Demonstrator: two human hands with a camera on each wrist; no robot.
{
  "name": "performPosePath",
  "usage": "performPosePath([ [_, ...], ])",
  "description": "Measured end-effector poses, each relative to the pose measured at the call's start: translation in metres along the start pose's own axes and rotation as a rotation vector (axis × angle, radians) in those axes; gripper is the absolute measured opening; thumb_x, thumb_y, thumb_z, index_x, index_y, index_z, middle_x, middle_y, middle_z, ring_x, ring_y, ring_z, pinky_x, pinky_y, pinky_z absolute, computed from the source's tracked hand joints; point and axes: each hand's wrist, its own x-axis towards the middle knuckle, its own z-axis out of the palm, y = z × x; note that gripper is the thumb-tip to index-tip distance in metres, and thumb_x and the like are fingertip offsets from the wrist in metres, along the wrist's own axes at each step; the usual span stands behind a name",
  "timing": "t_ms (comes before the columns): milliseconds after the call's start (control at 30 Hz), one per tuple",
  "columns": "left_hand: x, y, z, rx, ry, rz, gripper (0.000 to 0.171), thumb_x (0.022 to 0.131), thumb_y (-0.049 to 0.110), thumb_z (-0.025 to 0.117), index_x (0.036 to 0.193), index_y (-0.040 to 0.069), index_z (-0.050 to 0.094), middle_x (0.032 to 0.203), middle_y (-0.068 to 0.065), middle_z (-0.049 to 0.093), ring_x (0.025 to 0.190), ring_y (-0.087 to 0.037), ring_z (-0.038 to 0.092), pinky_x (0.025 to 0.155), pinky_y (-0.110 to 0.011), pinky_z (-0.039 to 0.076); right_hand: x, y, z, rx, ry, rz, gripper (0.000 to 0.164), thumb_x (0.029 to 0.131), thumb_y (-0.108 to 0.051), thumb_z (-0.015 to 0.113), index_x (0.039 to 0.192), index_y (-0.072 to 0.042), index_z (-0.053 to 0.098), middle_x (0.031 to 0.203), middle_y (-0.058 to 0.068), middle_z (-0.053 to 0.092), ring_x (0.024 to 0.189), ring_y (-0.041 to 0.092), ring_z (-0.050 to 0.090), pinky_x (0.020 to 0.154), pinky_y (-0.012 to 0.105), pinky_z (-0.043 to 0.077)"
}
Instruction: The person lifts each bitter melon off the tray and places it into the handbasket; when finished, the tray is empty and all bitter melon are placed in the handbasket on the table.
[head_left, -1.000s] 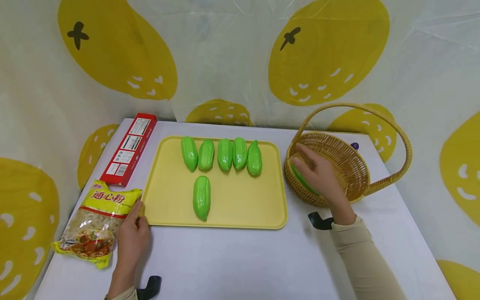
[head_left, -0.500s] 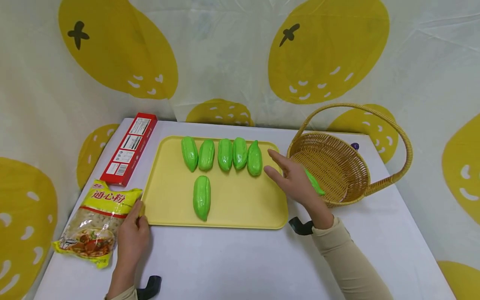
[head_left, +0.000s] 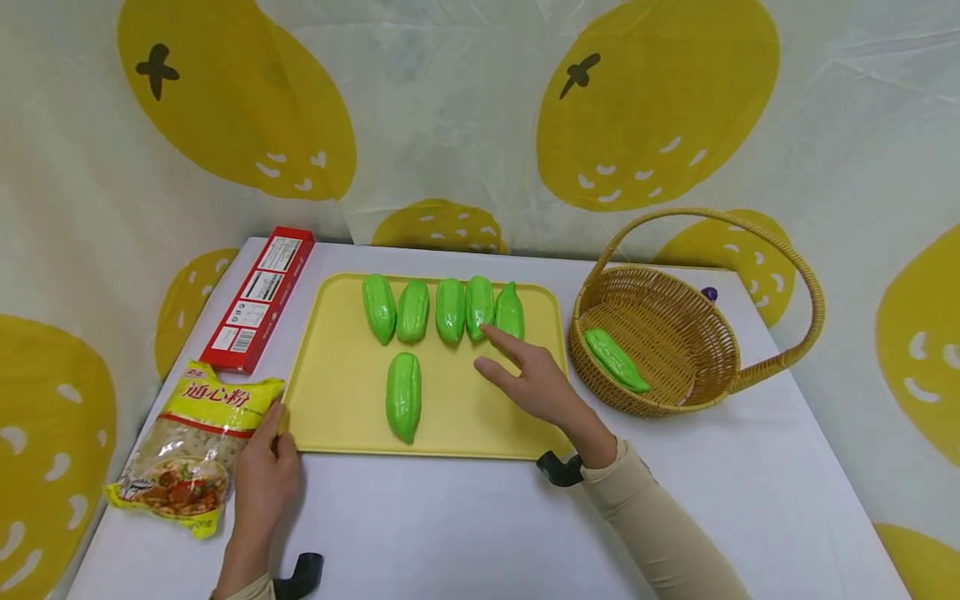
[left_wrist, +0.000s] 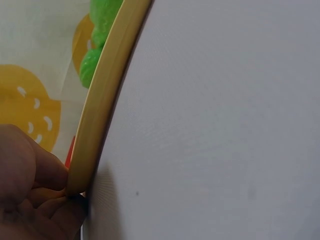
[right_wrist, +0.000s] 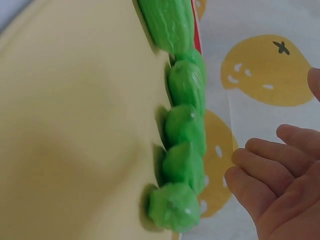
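My left hand (head_left: 266, 475) holds the near left corner of a yellow tray (head_left: 337, 392); in the left wrist view its fingers (left_wrist: 47, 167) lie on both sides of the tray's corner. My right hand (head_left: 536, 383) is over the tray's right half, fingers extended and holding nothing, overlapping the rightmost of several glossy green ridged vegetables (head_left: 510, 304) in the back row. In front of that row lies a single green ridged vegetable (head_left: 404, 396). The right wrist view shows the right hand (right_wrist: 285, 185) with its palm bare, beside the row.
A wicker basket (head_left: 652, 400) with a tall handle stands right of the tray, one green vegetable (head_left: 617, 360) inside. Left of the tray lie a red box (head_left: 258, 300) and a pasta bag (head_left: 195, 442). A small purple thing (head_left: 709, 292) sits behind the basket.
My right hand has left the basket and moved left over the tray, leaving a green vegetable in the basket. The left hand stays at the tray's corner.
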Motion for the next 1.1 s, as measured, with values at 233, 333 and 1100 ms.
performPosePath([
  [233, 0.0, 0.0, 0.001, -0.006, 0.007, 0.003, 0.055, 0.107, 0.01, 0.044, 0.16, 0.008, 0.029, 0.167, -0.011, 0.031, 0.155, -0.032, 0.03, 0.121, -0.056, 0.037, 0.005, -0.006, 0.025, 0.032, -0.071, -0.009, 0.065, 0.103, -0.041, 0.058, 0.156, -0.007, 0.042, 0.16, 0.006, 0.045, 0.148, 0.025, 0.044, 0.121, 0.047, 0.042],
  [333, 0.0, 0.0, 0.002, -0.006, 0.006, 0.003, 0.055, 0.107, 0.01, 0.044, 0.16, 0.008, 0.029, 0.167, -0.011, 0.031, 0.155, -0.032, 0.03, 0.121, -0.056, 0.037, 0.006, -0.009, 0.033, 0.037, -0.088, -0.003, 0.064, 0.103, -0.041, 0.058, 0.156, -0.01, 0.042, 0.161, 0.004, 0.044, 0.147, 0.025, 0.045, 0.121, 0.047, 0.042],
  [1100, 0.0, 0.001, 0.0, 0.001, 0.03, 0.03, 0.054, 0.106, 0.006, 0.046, 0.159, 0.005, 0.032, 0.165, -0.013, 0.034, 0.154, -0.033, 0.033, 0.12, -0.055, 0.037, 0.021, -0.019, 0.087, 0.037, -0.162, 0.024, 0.064, 0.102, -0.044, 0.058, 0.156, -0.015, 0.043, 0.159, 0.008, 0.046, 0.149, 0.022, 0.042, 0.123, 0.044, 0.04],
])
